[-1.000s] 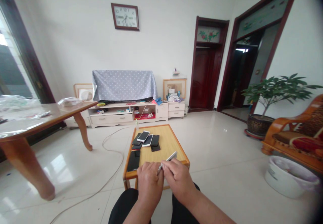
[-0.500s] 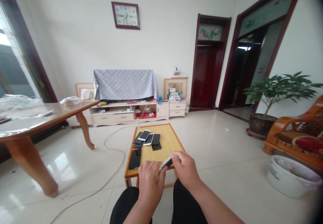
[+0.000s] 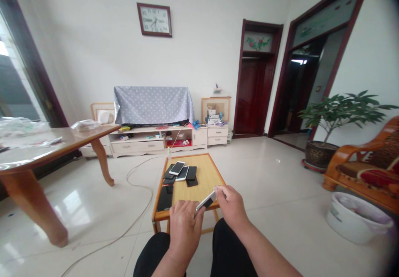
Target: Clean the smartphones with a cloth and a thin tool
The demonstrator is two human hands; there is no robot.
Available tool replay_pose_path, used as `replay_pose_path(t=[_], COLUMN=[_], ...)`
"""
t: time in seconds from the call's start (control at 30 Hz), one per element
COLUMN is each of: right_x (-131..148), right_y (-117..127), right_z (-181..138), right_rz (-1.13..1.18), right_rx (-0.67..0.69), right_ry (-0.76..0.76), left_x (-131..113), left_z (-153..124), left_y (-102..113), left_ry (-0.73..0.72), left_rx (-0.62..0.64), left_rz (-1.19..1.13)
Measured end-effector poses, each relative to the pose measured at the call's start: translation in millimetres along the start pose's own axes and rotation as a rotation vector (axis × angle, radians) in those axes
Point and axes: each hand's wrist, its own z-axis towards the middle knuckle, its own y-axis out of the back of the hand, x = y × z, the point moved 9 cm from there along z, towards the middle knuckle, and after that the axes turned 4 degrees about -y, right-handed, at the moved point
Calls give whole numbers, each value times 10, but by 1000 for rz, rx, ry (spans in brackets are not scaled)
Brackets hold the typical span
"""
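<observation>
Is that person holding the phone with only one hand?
No, the left hand holds one end of the phone and the right hand holds the other.

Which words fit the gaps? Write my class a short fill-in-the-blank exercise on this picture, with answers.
1. Together, the left hand and the right hand hold just ____ slim device.
2. Several phones lie on the small wooden ____.
3. A framed ____ hangs above the spotted cloth.
Missing words: one; table; clock.

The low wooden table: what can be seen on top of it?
A cluster of partly overlapping phones and, nearer the person, a flat black device on its left side. The overlapped parts are covered, and the left hand hides part of the table's near edge.
</observation>
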Motion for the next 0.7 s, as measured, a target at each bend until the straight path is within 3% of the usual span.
replay_pose_path(t=[0.07,0.23,0.4,0.47,0.6,0.7], right_x=[13,334,73,75,404,481], right_y=[-11,-231,-25,-27,-236,-257], right_z=[-31,-259,-23,-20,-251,-279], right_rz=[-8,43,-18,-26,29,40], right_rx=[7,186,19,18,186,203], right_ry=[12,129,27,23,122,136], left_x=[-3,-2,1,5,35,56], left_z=[-3,-1,17,22,24,23], left_y=[-28,-90,5,8,-50,-37], left_ry=[-4,-6,-7,-11,-2,13], left_rx=[7,27,-25,-34,-9,-14], left_rz=[-4,-12,-7,-2,6,-1])
